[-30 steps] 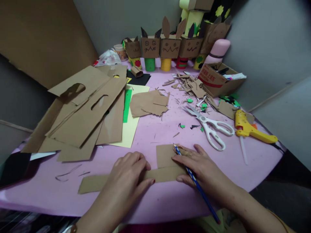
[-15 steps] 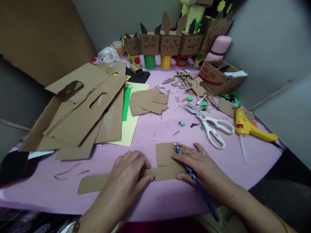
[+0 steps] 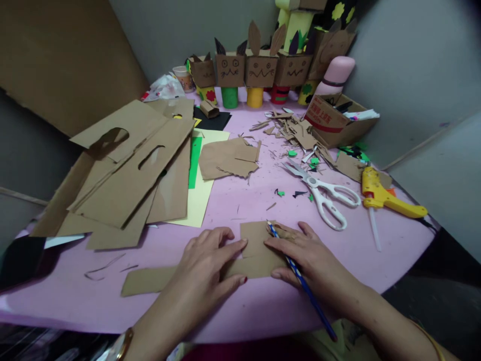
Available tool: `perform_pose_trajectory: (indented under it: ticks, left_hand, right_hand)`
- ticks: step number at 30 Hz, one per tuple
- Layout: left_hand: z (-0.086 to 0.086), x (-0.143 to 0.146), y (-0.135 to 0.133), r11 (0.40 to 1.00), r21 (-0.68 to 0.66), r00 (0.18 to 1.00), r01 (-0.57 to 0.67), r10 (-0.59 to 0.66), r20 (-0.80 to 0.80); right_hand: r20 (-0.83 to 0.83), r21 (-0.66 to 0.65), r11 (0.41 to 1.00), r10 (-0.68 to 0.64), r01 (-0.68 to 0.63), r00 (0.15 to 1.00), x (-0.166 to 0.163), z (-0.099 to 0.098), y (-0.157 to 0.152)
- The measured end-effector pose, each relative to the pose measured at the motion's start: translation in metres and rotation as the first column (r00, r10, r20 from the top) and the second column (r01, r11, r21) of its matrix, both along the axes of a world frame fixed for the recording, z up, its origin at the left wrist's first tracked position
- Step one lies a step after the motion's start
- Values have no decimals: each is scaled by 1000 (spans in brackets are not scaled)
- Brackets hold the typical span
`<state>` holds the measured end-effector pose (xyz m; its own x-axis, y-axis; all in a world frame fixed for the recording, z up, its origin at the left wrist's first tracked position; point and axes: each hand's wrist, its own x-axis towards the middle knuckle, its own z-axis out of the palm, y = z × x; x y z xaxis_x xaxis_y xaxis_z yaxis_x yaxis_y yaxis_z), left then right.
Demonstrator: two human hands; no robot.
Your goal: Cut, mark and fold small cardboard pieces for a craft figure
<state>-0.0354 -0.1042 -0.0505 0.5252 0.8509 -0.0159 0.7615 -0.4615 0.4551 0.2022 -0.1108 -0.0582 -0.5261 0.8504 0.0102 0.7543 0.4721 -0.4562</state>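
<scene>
I have two hands at work: left hand, right hand. Under them: two cardboard pieces, one strip, one square. One pencil, one scissors, one glue gun, five box-headed figures, one pink bottle.

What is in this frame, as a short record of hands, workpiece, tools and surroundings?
Left hand: flat on the cardboard strip, fingertips at the small cardboard square
Right hand: holds a blue pencil, tip at the square's far edge
Tools nearby: white scissors, yellow glue gun, both untouched
Surface: pink table
Back: row of cardboard animal figures
</scene>
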Motion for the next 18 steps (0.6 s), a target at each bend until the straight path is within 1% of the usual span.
perform_pose_trajectory:
  ticks: [4,7,12,14,18]
  left_hand:
    - [4,3,-3,1000,12,1000,-14,14,-5]
    - [5,6,-1,999,23,1000,28,-28,8]
    - [3,4,12,991,-57,991,122,-119,57]
    - [2,3,16,988,-74,988,136,-130,81]
    - [-1,2,18,989,-67,986,130,-122,118]
  right_hand:
    - [-4,6,1000,7,-7,1000,1,-2,0]
    - [-6,7,1000,11,-11,1000,1,-3,0]
    - [-4,1,1000,15,-15,1000,0,-1,0]
    - [-5,2,1000,13,-13,1000,0,0,0]
    - [-17,5,1000,13,-13,1000,0,-1,0]
